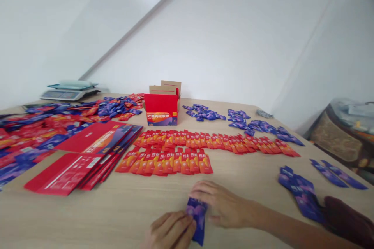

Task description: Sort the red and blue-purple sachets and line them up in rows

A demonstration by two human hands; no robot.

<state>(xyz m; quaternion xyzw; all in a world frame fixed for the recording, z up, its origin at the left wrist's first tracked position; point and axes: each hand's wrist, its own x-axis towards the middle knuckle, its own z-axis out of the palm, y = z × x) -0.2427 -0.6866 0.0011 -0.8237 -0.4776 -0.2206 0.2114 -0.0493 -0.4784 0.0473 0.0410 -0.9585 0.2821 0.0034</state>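
Note:
A purple sachet (200, 223) is on the table at the bottom middle, pinched near its left edge by my left hand (172, 230). Curled over the sachet's top end is my right hand (219, 203), its fingertips hiding that end. Beyond my hands, orange-red sachets (163, 161) overlap in a short row, with a longer row of orange-red sachets (204, 141) behind it. To the right of my right forearm, more purple sachets (302, 192) lie in an overlapping bunch. Two single purple sachets (344, 174) rest near the right edge.
Flat red cartons (73, 167) are stacked at the left beside a large mixed heap of sachets (55, 124). An opened red box (161, 111) stands at the back middle, with purple sachets (204, 113) scattered rightward. A scale (68, 92) sits back left. Dark maroon material (347, 220) shows lower right.

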